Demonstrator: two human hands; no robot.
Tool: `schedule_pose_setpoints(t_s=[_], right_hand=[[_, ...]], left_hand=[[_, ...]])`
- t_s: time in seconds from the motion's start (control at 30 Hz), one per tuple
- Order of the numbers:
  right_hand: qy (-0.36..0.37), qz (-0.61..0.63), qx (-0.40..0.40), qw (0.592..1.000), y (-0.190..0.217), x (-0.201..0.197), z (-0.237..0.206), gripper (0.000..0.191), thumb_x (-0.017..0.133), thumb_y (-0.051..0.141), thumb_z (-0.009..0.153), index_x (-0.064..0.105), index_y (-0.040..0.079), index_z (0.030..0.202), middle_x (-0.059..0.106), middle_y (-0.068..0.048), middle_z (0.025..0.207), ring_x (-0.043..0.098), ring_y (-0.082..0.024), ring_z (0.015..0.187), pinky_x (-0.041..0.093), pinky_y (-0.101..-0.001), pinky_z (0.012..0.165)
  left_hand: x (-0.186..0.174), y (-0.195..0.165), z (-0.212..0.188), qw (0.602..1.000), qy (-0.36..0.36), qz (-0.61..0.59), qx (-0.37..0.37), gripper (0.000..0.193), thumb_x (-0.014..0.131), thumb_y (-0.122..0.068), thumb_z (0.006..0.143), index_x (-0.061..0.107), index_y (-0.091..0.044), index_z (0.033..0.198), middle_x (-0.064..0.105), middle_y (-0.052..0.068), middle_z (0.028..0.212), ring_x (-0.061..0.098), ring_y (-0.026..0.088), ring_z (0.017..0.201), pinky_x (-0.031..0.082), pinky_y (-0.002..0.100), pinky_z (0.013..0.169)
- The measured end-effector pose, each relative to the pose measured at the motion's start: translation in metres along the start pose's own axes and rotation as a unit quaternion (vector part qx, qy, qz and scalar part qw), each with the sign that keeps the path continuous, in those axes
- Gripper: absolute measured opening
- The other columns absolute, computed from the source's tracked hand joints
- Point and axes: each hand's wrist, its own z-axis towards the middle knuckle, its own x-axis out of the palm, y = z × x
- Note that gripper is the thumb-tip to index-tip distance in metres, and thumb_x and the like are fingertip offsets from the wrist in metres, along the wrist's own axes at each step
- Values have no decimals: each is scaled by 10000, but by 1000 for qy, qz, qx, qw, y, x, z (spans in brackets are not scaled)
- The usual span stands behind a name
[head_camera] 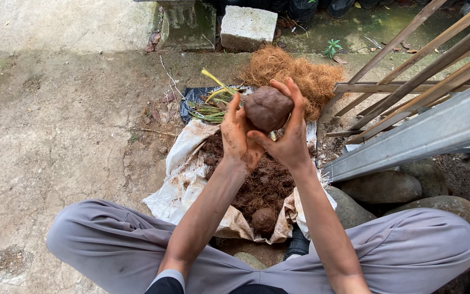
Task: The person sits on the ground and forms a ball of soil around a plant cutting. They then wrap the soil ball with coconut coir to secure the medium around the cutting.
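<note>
Head view, looking down past bent knees in grey trousers (409, 250). Both hands raised over a white woven sack (183, 174) spread on the ground. Left hand (239, 139) and right hand (288, 139), both smeared with dirt, cup a rounded brown ball of packed soil (268, 109) between them; fingers of each curl around its sides, gripping it, thumbs crossing below. The ball sits above the sack, clear of it.

On the sack: a heap of dark brown fibrous soil mix (262, 182), with a second, smaller brown soil ball (264, 220) at its near edge. Beyond the sack, a black plastic sheet with green and yellow plant leaves (213, 103), then a mound of orange-brown coconut fibre (300, 73). Grey concrete block (248, 26) farther back. To the right, slanted wooden slats (420, 65), a grey metal channel (425, 133), smooth rounded stones (382, 188) beneath.
</note>
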Motion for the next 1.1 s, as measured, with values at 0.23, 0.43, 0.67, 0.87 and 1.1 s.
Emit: schedule_pose_setpoints(t_s=[0.23, 0.43, 0.67, 0.87, 1.1], right_hand=[[-111, 99, 61, 987, 1, -16, 2, 974, 868, 485, 900, 337, 3, 1560, 573, -189, 1484, 652, -285, 1323, 607, -382, 1090], [-188, 137, 75, 970, 9, -27, 2, 891, 853, 515, 886, 469, -26, 1480, 674, -185, 1314, 712, -241, 1182, 632, -359, 1045], [-190, 192, 78, 960, 22, -34, 6, 868, 871, 564, 871, 520, 25, 1454, 679, -193, 1262, 701, -217, 1157, 614, -352, 1036], [-142, 234, 62, 960, 31, -34, 11, 889, 936, 499, 813, 494, 36, 1429, 654, -180, 1351, 679, -234, 1248, 633, -358, 1045], [-82, 174, 29, 981, 40, -18, 2, 909, 920, 485, 838, 487, 24, 1491, 589, -160, 1478, 583, -261, 1372, 486, -411, 1232]], left_hand=[[2, 16, 4, 977, 117, 177, -1, 604, 465, -460, 1041, 461, -19, 1454, 561, 152, 1378, 566, 207, 1273, 468, 381, 1107], [5, 0, -4, 730, 60, 656, 181, 595, 420, -567, 1035, 733, -86, 880, 732, 35, 733, 598, 180, 583, 503, 378, 563], [6, 14, -21, 561, 3, 665, 492, 545, 709, -418, 987, 519, -79, 605, 484, 20, 552, 471, 182, 512, 342, 371, 506], [7, 0, -18, 567, 74, 585, 575, 458, 466, -533, 1103, 567, -86, 1087, 612, 89, 931, 588, 247, 847, 480, 397, 748], [16, -2, -23, 738, 198, 523, 377, 765, 202, -670, 1111, 441, -69, 1520, 679, 174, 1345, 741, 308, 1178, 634, 410, 1002]])
